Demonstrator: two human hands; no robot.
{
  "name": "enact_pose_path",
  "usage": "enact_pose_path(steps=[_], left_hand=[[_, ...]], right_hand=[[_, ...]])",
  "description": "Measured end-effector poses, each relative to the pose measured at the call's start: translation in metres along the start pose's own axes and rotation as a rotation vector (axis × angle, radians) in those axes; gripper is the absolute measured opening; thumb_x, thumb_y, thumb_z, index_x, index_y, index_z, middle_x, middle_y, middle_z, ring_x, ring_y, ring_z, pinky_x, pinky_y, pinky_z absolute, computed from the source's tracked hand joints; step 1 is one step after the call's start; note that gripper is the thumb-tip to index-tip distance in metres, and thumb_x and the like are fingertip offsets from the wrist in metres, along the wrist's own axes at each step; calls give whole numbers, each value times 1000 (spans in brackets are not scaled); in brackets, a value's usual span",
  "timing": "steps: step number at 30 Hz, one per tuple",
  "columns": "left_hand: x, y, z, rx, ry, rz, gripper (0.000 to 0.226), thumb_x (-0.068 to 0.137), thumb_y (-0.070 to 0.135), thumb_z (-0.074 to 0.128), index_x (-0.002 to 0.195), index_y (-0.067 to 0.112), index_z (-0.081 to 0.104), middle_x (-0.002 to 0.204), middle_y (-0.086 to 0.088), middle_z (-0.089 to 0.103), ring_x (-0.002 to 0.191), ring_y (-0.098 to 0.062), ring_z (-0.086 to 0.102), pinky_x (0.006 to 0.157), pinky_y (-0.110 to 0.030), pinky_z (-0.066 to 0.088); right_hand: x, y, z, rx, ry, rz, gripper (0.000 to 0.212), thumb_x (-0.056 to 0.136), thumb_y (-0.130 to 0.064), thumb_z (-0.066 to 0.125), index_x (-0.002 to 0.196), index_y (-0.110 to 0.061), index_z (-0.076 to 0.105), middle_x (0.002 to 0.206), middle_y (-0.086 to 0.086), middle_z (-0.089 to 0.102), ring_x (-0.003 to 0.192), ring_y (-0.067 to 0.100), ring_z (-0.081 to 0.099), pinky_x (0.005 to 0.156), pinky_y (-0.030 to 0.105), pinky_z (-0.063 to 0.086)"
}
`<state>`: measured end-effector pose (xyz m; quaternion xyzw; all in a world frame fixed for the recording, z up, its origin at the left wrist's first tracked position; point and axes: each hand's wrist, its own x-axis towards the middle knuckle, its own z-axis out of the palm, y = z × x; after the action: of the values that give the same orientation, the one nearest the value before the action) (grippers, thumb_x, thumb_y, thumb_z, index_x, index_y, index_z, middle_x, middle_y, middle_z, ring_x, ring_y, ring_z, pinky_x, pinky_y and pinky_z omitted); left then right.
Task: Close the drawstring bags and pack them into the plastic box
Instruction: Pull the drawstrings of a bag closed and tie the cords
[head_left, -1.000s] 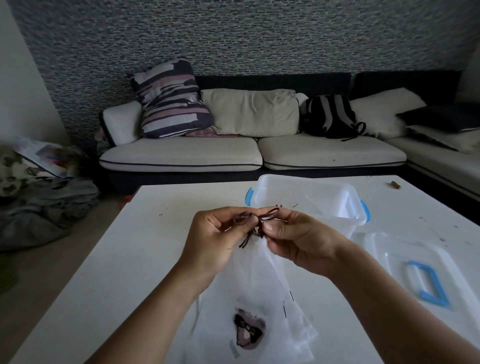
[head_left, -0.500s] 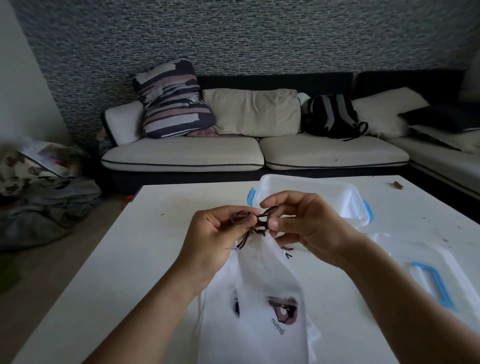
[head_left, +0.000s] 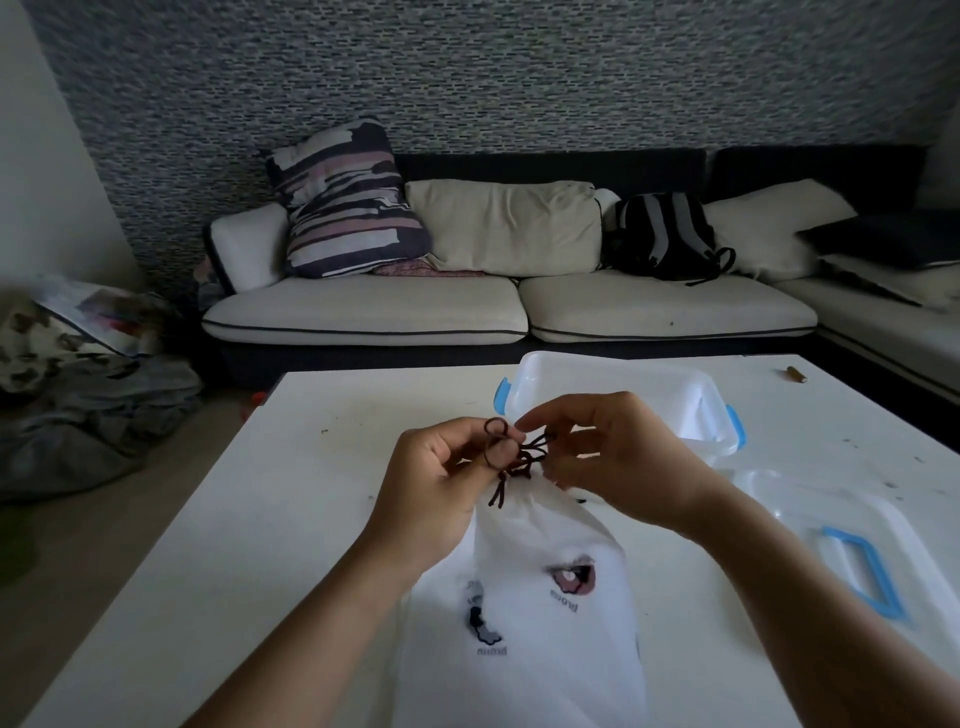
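The tying step is in hand — the left hand pinches a loop of the dark drawstring, the right hand pinches its other strands, the white bag hanging below both. Next, probably — cinch, then reach to the plastic box just beyond the right hand.

bag near-centre on table | box beyond it | lid right of bag | sofa behind table | backpack on sofa
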<state>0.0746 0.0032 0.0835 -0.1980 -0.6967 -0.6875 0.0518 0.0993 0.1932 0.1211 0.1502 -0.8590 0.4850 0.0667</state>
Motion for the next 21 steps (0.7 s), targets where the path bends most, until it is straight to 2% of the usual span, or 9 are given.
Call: enact_pose_path(steps=[2, 4, 6, 8, 10, 14, 18, 21], left_hand=[[0, 0, 0, -62, 28, -40, 19, 80, 24, 72, 94, 12, 78, 89, -2, 77, 90, -17, 72, 88, -27, 56], [1, 0, -1, -82, 37, -70, 18, 82, 22, 71, 96, 11, 78, 91, -5, 78, 92, -20, 73, 89, -29, 57], [1, 0, 0, -100, 43, -97, 12, 88, 14, 69, 96, 10, 77, 92, -6, 78, 91, -19, 73, 84, -25, 57], [1, 0, 1, -117, 60, -117, 10, 89, 9, 68, 95, 9, 77, 90, -6, 78, 87, -16, 74, 77, -20, 55], [1, 1, 2, -117, 60, -123, 10, 90, 8, 68, 94, 9, 77, 88, -5, 78, 84, -15, 74, 73, -17, 54], [-2, 0, 5, -48, 17, -96, 19, 91, -2, 64, 90, 11, 78, 86, -5, 78, 83, -18, 74, 72, -19, 53], [-3, -1, 6, 2, 6, -82, 27, 92, -5, 61, 87, 15, 79, 85, -2, 78, 83, -16, 73, 73, -20, 54], [-1, 0, 4, 14, 9, -78, 19, 92, 0, 64, 93, 11, 79, 88, -3, 78, 87, -18, 74, 78, -22, 56]], right_hand=[[0, 0, -2, 110, -34, 47, 25, 85, -1, 74, 100, -22, 77, 74, 3, 64, 67, 16, 68, 71, 37, 60], [0, 1, -4, 120, -22, 61, 18, 83, -17, 80, 97, -27, 77, 80, 2, 68, 75, 15, 70, 77, 41, 61], [0, 1, -4, -5, 10, 20, 30, 74, -31, 86, 101, -36, 74, 96, -7, 70, 87, 8, 69, 81, 39, 60], [-1, -1, -2, -51, 83, -41, 40, 66, -36, 90, 100, -40, 70, 107, -13, 67, 96, 7, 65, 79, 33, 60], [-2, -5, 0, -93, 143, -147, 37, 63, -37, 93, 92, -39, 71, 101, -14, 66, 91, 9, 62, 72, 26, 56], [-1, -10, 14, -251, 130, -300, 22, 67, -29, 91, 86, -32, 79, 81, -16, 64, 75, 6, 57, 61, 12, 42], [2, -4, 19, -219, 146, -270, 14, 70, -22, 89, 80, -24, 80, 75, -15, 65, 69, 5, 59, 59, 10, 40], [3, -2, 18, -142, 173, -201, 14, 75, -19, 87, 76, -27, 75, 76, -11, 66, 67, 7, 60, 58, 11, 41]])
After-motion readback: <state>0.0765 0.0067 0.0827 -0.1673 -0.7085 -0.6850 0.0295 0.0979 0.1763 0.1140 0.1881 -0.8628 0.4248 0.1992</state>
